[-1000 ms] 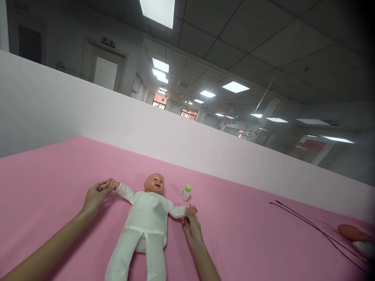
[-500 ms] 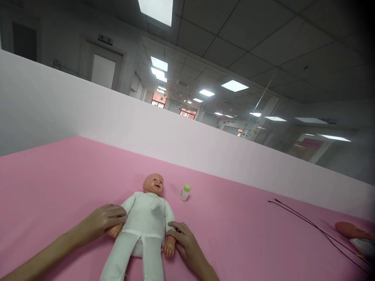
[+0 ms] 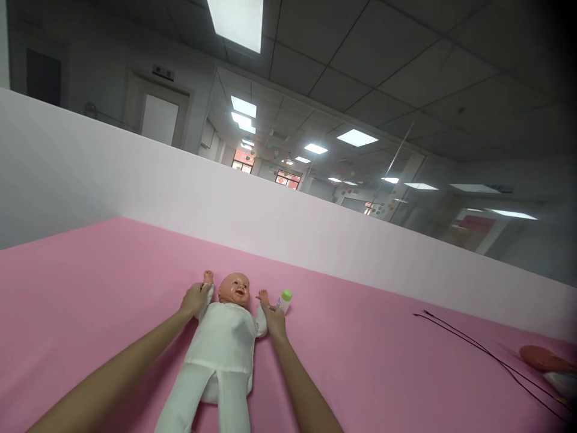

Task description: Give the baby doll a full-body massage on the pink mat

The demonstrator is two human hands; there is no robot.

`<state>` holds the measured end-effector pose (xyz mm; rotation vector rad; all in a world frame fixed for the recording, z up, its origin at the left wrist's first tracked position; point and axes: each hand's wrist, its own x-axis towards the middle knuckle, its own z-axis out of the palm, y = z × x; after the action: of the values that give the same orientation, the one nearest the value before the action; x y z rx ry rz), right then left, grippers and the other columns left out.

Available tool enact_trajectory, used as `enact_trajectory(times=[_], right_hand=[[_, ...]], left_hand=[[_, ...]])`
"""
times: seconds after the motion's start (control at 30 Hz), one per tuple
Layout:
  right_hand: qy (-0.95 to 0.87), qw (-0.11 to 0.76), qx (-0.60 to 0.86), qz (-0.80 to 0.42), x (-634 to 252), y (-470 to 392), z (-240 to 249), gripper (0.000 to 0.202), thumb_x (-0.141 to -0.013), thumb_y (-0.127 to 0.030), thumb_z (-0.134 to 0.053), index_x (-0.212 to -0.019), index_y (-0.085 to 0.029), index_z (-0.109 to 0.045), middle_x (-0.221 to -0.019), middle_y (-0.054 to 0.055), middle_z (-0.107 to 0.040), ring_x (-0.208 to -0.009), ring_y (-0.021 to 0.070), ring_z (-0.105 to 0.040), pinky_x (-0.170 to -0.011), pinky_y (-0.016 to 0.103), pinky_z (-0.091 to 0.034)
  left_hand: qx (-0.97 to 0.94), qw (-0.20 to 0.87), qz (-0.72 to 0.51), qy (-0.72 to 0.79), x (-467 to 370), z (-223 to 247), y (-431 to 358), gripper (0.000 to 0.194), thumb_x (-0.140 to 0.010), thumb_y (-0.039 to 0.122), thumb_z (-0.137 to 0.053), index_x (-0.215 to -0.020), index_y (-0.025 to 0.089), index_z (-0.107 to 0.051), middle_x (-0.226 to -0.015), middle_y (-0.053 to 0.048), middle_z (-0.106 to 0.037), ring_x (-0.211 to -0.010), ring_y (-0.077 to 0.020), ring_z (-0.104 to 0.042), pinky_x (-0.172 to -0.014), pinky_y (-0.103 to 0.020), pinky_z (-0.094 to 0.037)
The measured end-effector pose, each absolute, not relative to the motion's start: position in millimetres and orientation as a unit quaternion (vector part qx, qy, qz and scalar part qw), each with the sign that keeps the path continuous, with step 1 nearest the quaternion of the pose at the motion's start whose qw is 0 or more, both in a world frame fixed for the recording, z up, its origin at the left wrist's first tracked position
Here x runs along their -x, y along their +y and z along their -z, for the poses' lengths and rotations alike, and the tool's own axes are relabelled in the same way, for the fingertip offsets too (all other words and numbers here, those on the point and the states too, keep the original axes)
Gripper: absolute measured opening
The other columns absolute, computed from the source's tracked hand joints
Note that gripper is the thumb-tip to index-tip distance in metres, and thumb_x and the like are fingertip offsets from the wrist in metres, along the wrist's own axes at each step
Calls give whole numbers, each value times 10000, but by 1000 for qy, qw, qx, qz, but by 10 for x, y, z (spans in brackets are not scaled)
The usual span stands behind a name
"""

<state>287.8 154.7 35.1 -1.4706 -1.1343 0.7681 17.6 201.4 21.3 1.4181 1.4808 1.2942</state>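
A baby doll [image 3: 223, 340] in white clothes lies on its back on the pink surface [image 3: 383, 361]. Its two arms are bent upward beside its head. My left hand [image 3: 196, 299] is closed around the doll's forearm on the left of the picture, and that small plastic hand shows above my fingers. On the other side my right hand [image 3: 274, 322] grips the doll's other forearm near the wrist. Just beyond my right hand stands a small bottle [image 3: 285, 300] with a green cap, its lower part partly covered by that hand.
A white partition [image 3: 270, 210] runs along the back of the pink surface. Thin black cables [image 3: 473, 343] stretch across the right side. An orange-brown object [image 3: 543, 359] lies at the far right edge beside something white.
Both my hands have moved up, away from me, raising the doll's arms from beside its hips to beside its head. The bottle stays where it was.
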Motion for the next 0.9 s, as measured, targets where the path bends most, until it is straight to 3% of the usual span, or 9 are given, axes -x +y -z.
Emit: enact_trajectory(times=[0.13, 0.23, 0.3, 0.43, 0.57, 0.63, 0.73, 0.8, 0.9], right_hand=[[-488, 518, 605, -357, -2978, 1543, -277, 530, -623, -700, -767, -526, -212, -585, -525, 26, -594, -589, 207, -608, -561, 308, -464], [-523, 516, 556, -388, -3140, 1375, -363, 582, -542, -711, -827, -729, -170, -723, -706, 64, -713, -720, 236, -662, -668, 334, -519], [-567, 501, 513, -405, -3269, 1183, -438, 629, -533, -632, -890, -943, -168, -778, -927, 93, -773, -877, 268, -690, -796, 366, -544], [-714, 383, 446, -381, -3442, 696, -470, 429, -730, -434, -866, -1090, -214, -788, -1167, 130, -757, -1093, 321, -674, -997, 461, -501], [-784, 320, 419, -326, -3428, 389, -375, 203, -877, -353, -748, -1055, -267, -795, -1283, 115, -714, -1228, 306, -627, -1125, 481, -418], [-758, 349, 426, -348, -3388, 419, -345, 229, -866, -352, -762, -1078, -269, -784, -1238, 103, -731, -1187, 291, -645, -1091, 453, -449], [-672, 441, 459, -379, -3317, 715, -352, 429, -731, -439, -865, -1090, -221, -775, -1081, 94, -766, -993, 278, -679, -913, 395, -528], [-603, 504, 497, -368, -3257, 1012, -365, 573, -652, -558, -876, -1073, -183, -771, -1013, 100, -769, -888, 267, -668, -800, 367, -535], [-550, 529, 538, -358, -3159, 1428, -331, 658, -664, -710, -776, -1013, -152, -761, -894, 110, -764, -796, 258, -667, -690, 342, -519]], left_hand=[[-580, 395, -467, 538, -148, -193, 2005, 492, -684, 697, -650, -643, 214, -564, -586, -56, -595, -694, -295, -638, -635, -360, -448], [-624, 428, -465, 460, 91, -252, 1818, 563, -655, 708, -699, -834, 175, -675, -816, -79, -708, -817, -286, -667, -727, -358, -502], [-664, 446, -447, 400, 311, -267, 1651, 535, -676, 640, -759, -930, 171, -719, -967, -91, -743, -924, -290, -676, -829, -368, -524], [-762, 428, -386, 294, 647, -145, 1320, 359, -824, 504, -741, -1025, 212, -797, -1158, -123, -756, -1109, -319, -667, -990, -410, -511], [-806, 399, -372, 231, 695, -7, 1106, 283, -862, 490, -720, -948, 242, -823, -1072, -125, -774, -1110, -322, -667, -1016, -408, -499], [-785, 420, -380, 250, 657, -22, 1089, 305, -878, 503, -702, -976, 236, -810, -1064, -112, -769, -1088, -318, -665, -991, -397, -503], [-710, 461, -416, 333, 537, -131, 1237, 409, -830, 572, -722, -997, 202, -765, -1034, -95, -746, -999, -298, -659, -881, -361, -513], [-659, 456, -453, 391, 402, -200, 1439, 498, -758, 663, -725, -889, 183, -710, -888, -65, -701, -853, -252, -629, -767, -328, -491], [-607, 439, -482, 454, 156, -219, 1772, 599, -684, 790, -648, -743, 196, -599, -702, -13, -581, -682, -196, -537, -625, -299, -414]])
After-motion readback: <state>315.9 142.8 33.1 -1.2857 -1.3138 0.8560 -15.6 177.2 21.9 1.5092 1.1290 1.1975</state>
